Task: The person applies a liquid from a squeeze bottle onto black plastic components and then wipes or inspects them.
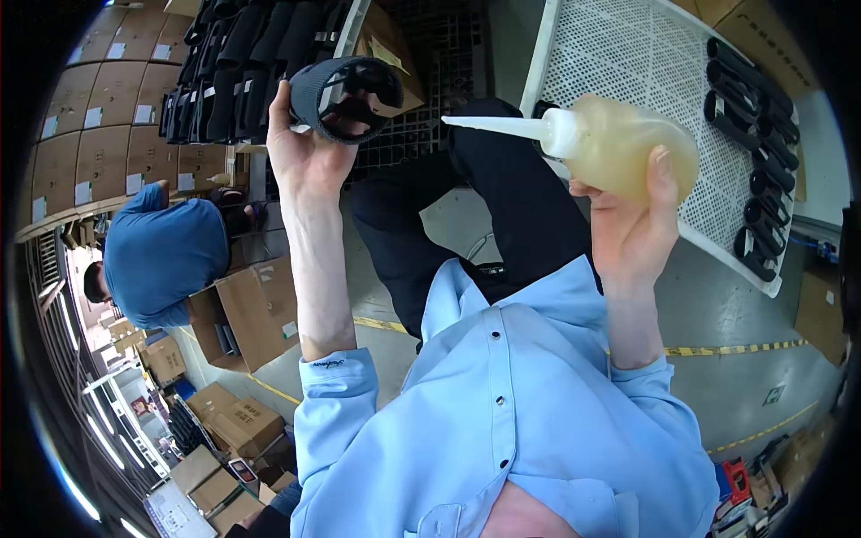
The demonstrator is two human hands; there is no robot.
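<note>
Stacks of brown cartons point(108, 108) fill the far left wall, each with a small pale rectangular label on its face. White perforated tray point(628, 63) top right, row of black tubular parts point(753, 152) along its far edge. Second rack of black sleeves point(242, 63) top centre-left. Grey floor point(744, 359) has yellow-black striped tape point(726, 348) running across it, plus a small green square sign low right.

Person in a light blue shirt point(502, 403): both forearms raised, elbows bent, sleeves pushed to mid-forearm. Another person in a darker blue shirt point(170, 251) bends over at left, beside an open brown carton point(256, 309) with a white label on its side. More cartons point(233, 421) lower left, some open, some flat.

Left hand point(305, 152): wrist straight, palm toward the camera, grip clenched around a black mesh cylindrical part point(350, 94), thumb on the near side, fingers wrapped behind. Part held up, open end facing the camera, tilted slightly right.

Right hand point(632, 215): grip closed around a soft translucent squeeze bottle point(619, 143) with yellowish liquid, fingers over the far side, thumb underneath. Bottle lies near horizontal, long white nozzle point(493, 124) pointing left toward the black part. Nozzle tip close to the part's rim but apart from it. Can't tell if anything is coming out.
</note>
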